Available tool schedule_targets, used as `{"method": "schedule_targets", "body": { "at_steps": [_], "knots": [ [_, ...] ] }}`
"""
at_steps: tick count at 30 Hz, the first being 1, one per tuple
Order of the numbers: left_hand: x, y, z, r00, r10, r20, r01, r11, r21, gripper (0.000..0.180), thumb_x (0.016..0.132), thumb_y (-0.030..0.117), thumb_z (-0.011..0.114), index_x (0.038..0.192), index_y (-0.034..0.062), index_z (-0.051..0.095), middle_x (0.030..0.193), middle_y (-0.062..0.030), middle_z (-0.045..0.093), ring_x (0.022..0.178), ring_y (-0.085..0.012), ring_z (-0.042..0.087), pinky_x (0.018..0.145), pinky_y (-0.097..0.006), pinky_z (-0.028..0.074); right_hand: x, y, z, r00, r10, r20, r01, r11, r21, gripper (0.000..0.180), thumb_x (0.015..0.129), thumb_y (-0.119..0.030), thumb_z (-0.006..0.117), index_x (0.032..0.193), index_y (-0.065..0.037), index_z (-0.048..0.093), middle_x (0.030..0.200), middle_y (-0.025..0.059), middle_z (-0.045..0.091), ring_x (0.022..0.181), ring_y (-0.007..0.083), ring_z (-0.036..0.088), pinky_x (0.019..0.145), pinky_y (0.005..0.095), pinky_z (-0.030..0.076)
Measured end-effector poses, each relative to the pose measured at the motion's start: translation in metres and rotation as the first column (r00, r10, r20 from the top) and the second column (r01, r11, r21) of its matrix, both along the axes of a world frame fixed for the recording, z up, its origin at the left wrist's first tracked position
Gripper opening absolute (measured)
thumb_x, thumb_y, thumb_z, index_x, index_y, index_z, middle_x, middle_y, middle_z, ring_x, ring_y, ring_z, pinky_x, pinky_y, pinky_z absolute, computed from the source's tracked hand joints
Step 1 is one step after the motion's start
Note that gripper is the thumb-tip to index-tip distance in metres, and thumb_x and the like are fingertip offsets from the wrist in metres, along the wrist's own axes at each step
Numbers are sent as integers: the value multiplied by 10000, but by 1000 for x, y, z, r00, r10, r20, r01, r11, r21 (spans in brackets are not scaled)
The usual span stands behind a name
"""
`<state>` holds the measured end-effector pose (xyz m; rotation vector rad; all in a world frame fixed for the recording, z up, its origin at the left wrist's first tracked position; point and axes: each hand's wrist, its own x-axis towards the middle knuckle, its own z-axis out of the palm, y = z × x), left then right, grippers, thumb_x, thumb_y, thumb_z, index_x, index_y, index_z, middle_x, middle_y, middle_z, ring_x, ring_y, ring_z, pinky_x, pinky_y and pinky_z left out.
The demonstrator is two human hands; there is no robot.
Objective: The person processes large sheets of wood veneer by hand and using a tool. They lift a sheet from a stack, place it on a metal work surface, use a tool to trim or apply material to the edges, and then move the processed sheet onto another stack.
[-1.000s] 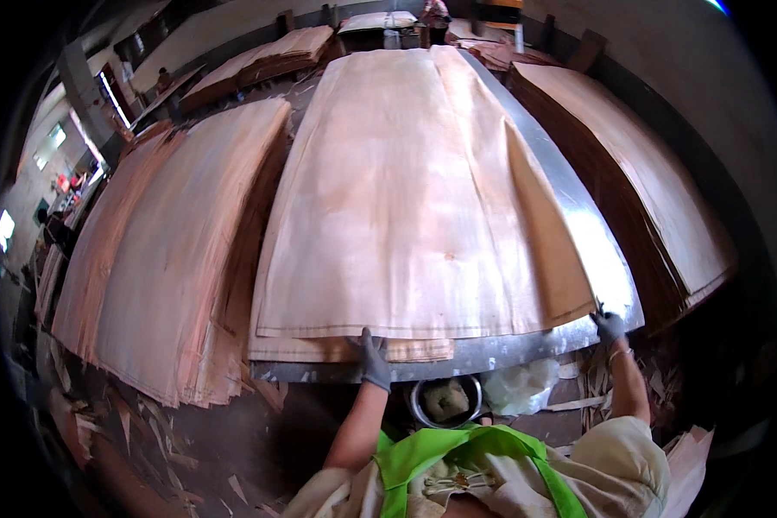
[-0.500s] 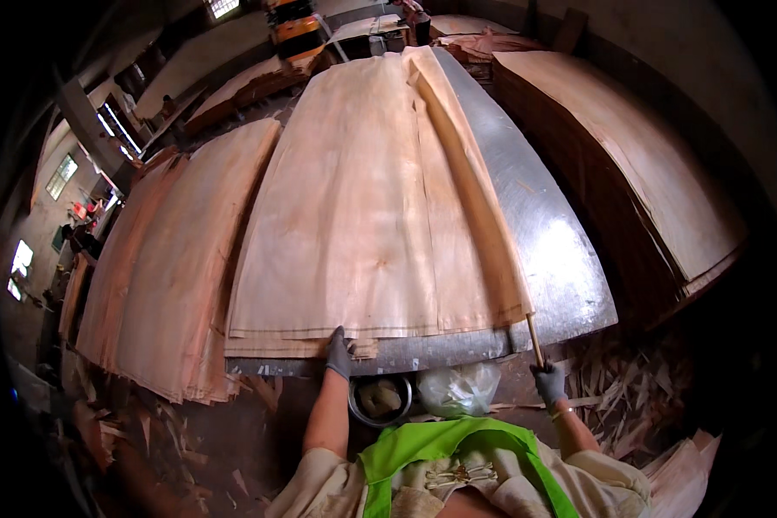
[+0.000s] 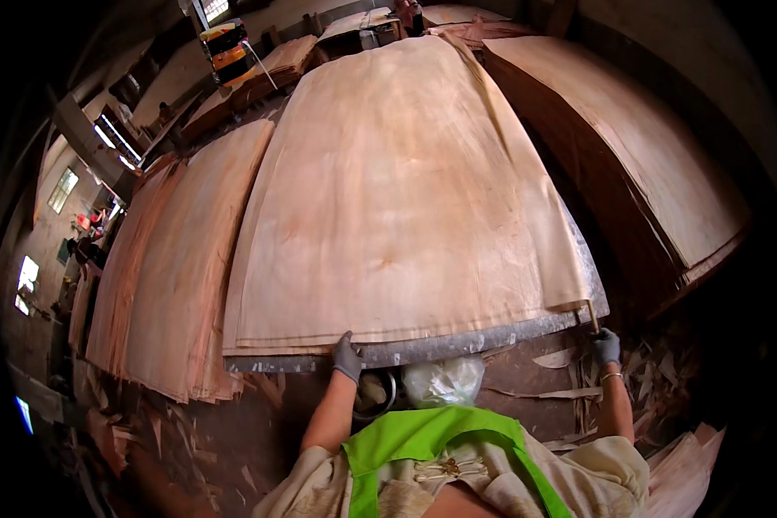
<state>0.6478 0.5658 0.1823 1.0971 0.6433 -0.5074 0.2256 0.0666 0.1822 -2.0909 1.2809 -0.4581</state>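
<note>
A broad, pale wood veneer sheet (image 3: 380, 198) covers most of a metal-topped table (image 3: 457, 344). Its right side curls over in a long fold around a thin wooden rod (image 3: 592, 318), whose near end sticks out past the table's front right corner. My right hand (image 3: 607, 347), in a grey glove, is closed around that rod end. At the front edge, left of the middle, my grey-gloved left hand (image 3: 348, 357) grips the sheet's near edge against the table. Its fingers lie on top of the veneer; the underside of the grip is hidden.
Stacks of veneer stand left (image 3: 190, 250) and right (image 3: 630, 147) of the table. Below the front edge are a bucket (image 3: 392, 395) and a clear plastic bag (image 3: 445, 380). Veneer scraps (image 3: 570, 393) litter the floor. Yellow-orange equipment (image 3: 229, 56) stands at the far left.
My right hand has moved right with the rod, drawing the folded veneer across most of the bare metal. The sheet now lies flatter and wider. My left hand stays at the front edge.
</note>
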Motion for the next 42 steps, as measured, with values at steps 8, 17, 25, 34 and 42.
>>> {"method": "schedule_targets", "body": {
  "at_steps": [8, 17, 25, 34, 42],
  "knots": [
    [-35, -28, -7, 998, -39, 40, 40, 999, -24, 251, 845, 256, 529, 1050, 112, 527, 948, -49, 560, 785, -170, 518, 633, -329, 430, -44, -52, 0, 1000, -3, 22, 5, 998, -69, 35, 715, -44, 621, 736, -19, 610, 605, 88, 573, 595, 102, 515, 545, 284, 428],
    [-22, -1, 35, 940, 278, 198, -268, 960, -78, 514, 877, 301, 495, 1333, 177, 293, 1268, -5, 397, 1095, -178, 411, 855, -344, 373, 96, 119, 26, 938, -60, 341, -168, 781, 601, 173, 819, -157, 634, 700, -71, 540, 504, -24, 449, 397, 62, 373, 359, 240, 287],
    [111, 141, -11, 827, 482, 290, -393, 863, -316, 447, 814, 360, 600, 1164, 114, 473, 1169, -92, 524, 1068, -231, 497, 905, -406, 401, 178, 262, 49, 864, -143, 483, -362, 492, 792, 202, 818, -141, 613, 671, -127, 474, 465, -35, 401, 342, 76, 347, 332, 234, 260],
    [225, 265, -2, 826, 284, 488, -324, 946, -1, 445, 779, 276, 661, 1093, -13, 538, 1025, -95, 602, 830, -198, 593, 707, -324, 495, 185, 364, 23, 930, 47, 364, -197, 901, 387, 184, 804, -88, 634, 672, -43, 514, 594, -83, 418, 551, 22, 334, 451, 219, 272],
    [168, 62, 198, 572, -539, 618, -36, 736, 676, 329, 810, 283, 639, 795, -44, 609, 777, -90, 637, 661, -143, 578, 591, -285, 453, 249, 408, 10, 823, 313, 475, -546, 667, 507, 206, 850, -194, 548, 840, -4, 626, 607, 47, 572, 530, 165, 543, 493, 307, 427]
  ]
}}
